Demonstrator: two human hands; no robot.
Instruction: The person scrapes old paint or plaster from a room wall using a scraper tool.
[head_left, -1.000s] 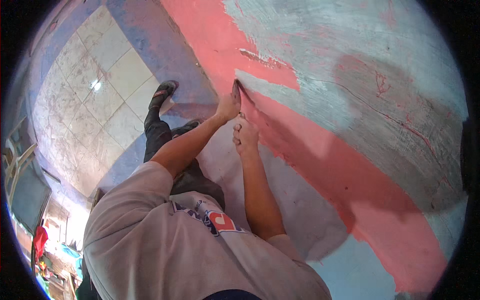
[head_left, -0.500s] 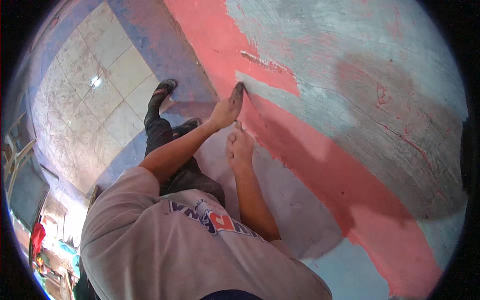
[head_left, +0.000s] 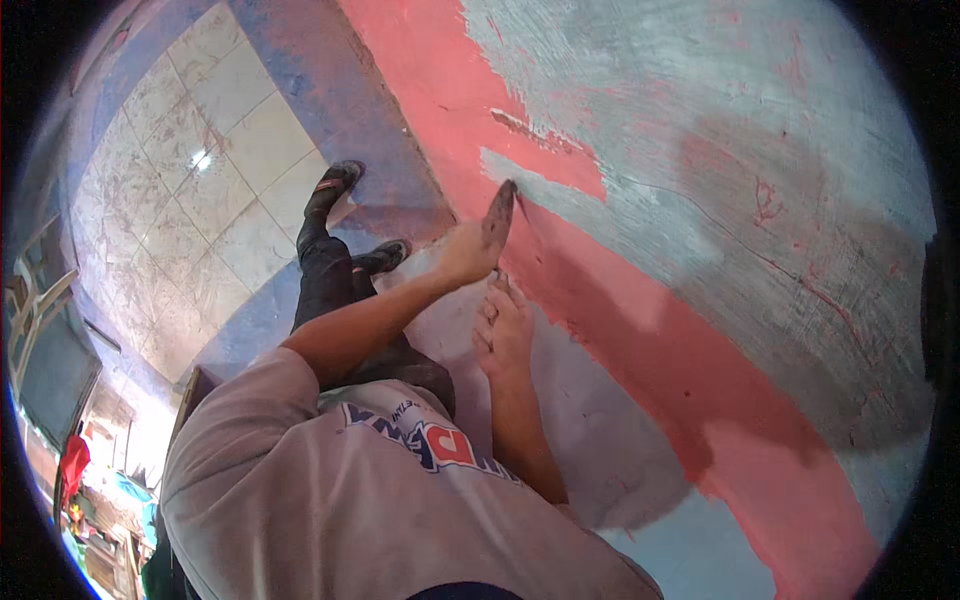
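In front of me is a wall with pink paint (head_left: 640, 290) beside a bare grey-blue area (head_left: 650, 120). A dark, flat, tapering blade, which looks like a scraper (head_left: 501, 212), has its tip against the wall at the edge of a pale strip in the pink. My left hand (head_left: 466, 254) is closed on the blade's lower part; its fingers are partly hidden. Just below, my right hand (head_left: 503, 325) is closed in a fist around what seems to be the scraper's handle end, of which only a small bit shows above the fingers.
A thin crack (head_left: 735, 225) runs across the bare wall. My feet in dark shoes (head_left: 383, 256) stand on a bluish floor border beside pale, dirty tiles (head_left: 215, 150). At the far left are a chair (head_left: 40, 310) and a red cloth (head_left: 73, 465).
Both hands and the scraper have moved a little to the right and down along the wall. The whole view has also shifted slightly.
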